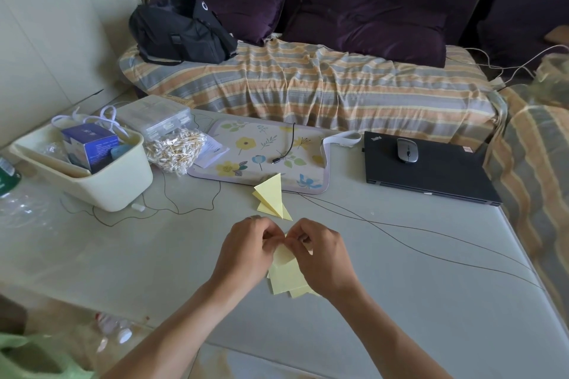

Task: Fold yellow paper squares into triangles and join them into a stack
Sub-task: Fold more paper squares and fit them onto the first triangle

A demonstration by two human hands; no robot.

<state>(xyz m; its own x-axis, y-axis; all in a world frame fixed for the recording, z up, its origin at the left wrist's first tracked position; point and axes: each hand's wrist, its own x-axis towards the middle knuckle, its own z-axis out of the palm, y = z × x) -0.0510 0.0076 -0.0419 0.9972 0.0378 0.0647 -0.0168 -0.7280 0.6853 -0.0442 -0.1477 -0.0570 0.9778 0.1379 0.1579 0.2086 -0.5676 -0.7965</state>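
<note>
From the head view, both hands meet over the pale bench (400, 301), just in front of the floral mat (261, 148) that serves as the landmark here. The left hand (246, 251) and the right hand (320, 255) have their fingers curled in, pinching the top of one yellow paper piece (281, 257) between them, fingertips nearly touching each other. Under the hands, on the side away from the mat, lie a few loose yellow paper squares (284, 283), overlapping and flat on the bench. Between the hands and the mat sits the folded triangle stack (272, 197), several yellow triangles slotted together, its upper tip overlapping the mat's near edge. Left of the mat stand a cream plastic bin (117, 181) with a blue box inside, and a clear bag of cotton swabs (175, 148) touching the mat's left side. Right of the mat rests a closed black laptop (431, 178) with a grey mouse (407, 150) on its lid. On the mat lies a short black cable (286, 148). Beyond the mat is a sofa with a striped cover (308, 86)
</note>
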